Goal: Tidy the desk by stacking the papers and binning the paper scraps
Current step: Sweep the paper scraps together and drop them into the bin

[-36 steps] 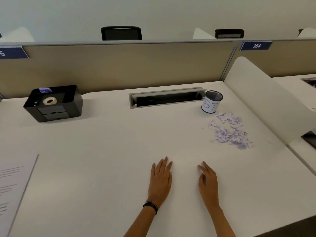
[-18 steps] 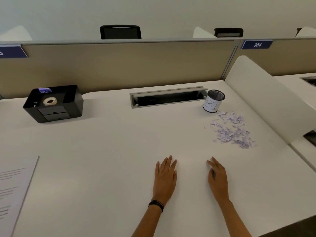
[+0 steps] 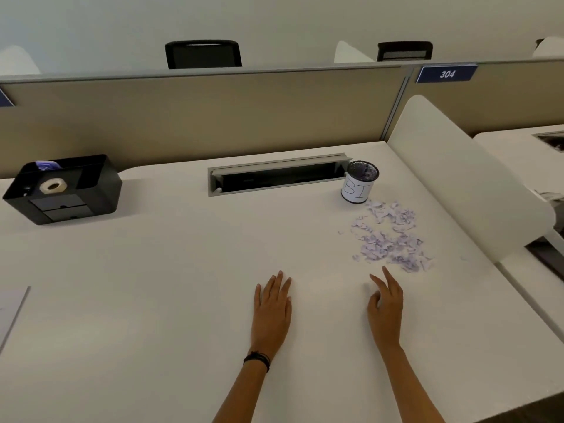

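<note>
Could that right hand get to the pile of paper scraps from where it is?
Probably yes: the right hand, fingers relaxed, is just short of the paper scraps, with only bare desk between them.

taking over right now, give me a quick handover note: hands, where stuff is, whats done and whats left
Left hand: open, palm down on the desk, holding nothing.
Right hand: open, fingers loose, empty, just short of the scraps.
Scraps: loose pile on the right of the desk, in front of the bin, which stands upright.
Paper: only a corner shows at the left edge; the rest is out of view.
Done: nothing that shows.
Left: bin the scraps, stack the papers.
</note>
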Demonstrator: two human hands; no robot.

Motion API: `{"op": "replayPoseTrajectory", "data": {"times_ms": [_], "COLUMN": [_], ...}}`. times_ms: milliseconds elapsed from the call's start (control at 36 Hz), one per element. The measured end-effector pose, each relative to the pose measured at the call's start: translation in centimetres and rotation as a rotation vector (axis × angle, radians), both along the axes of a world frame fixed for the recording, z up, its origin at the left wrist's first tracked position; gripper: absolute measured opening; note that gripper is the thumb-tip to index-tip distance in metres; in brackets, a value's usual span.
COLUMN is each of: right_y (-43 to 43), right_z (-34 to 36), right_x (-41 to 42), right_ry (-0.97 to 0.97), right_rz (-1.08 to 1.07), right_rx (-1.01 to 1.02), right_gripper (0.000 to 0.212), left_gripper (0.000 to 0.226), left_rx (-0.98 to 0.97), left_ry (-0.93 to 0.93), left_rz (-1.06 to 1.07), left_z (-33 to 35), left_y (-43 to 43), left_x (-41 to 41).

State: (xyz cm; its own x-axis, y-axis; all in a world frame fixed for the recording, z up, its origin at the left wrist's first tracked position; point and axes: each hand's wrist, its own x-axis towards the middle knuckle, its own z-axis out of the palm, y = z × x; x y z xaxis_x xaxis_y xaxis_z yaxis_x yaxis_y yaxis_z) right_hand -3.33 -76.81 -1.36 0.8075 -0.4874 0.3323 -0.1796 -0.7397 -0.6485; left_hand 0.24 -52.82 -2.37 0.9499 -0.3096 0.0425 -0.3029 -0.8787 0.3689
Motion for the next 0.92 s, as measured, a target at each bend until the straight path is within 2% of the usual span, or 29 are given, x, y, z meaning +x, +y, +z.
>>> {"op": "replayPoseTrajectory", "data": {"times_ms": [194, 278, 472, 611, 750, 917], "right_y": [-5.1, -6.9, -10.0, -11.3, -11.8, -13.3], "right_z": [-0.1, -0.3, -0.4, -0.8, -0.6, -0.6], "right_x": [1.2, 2.1, 4.2, 5.2, 5.4, 6.2], "right_ry": [0.045, 0.064, 0.069, 0.106, 0.092, 0.039], "right_rz": [-0.028, -0.021, 0.125, 0.260, 0.357, 0.437], "right_rx": [0.046, 0.083, 0.065, 0.000, -0.011, -0.052], "right_gripper": [0.046, 0.048, 0.052, 0.045, 0.043, 0.039], "left_gripper": [0.047, 0.057, 0.055, 0.071, 0.056, 0.056], "left_rx": [-0.006, -0.004, -0.007, 0.023, 0.039, 0.054], "left_ry": [0.019, 0.026, -0.014, -0.009, -0.015, -0.021], "left_rz": [0.084, 0.134, 0.263, 0.349, 0.411, 0.460], "left_z": [-0.1, 0.0, 0.2, 0.7, 0.7, 0.7], "left_y": [-2.4, -3.3, -6.2, -8.0, -8.9, -9.3], "left_x": [0.7, 1.2, 2.2, 2.2, 2.2, 2.5]}}
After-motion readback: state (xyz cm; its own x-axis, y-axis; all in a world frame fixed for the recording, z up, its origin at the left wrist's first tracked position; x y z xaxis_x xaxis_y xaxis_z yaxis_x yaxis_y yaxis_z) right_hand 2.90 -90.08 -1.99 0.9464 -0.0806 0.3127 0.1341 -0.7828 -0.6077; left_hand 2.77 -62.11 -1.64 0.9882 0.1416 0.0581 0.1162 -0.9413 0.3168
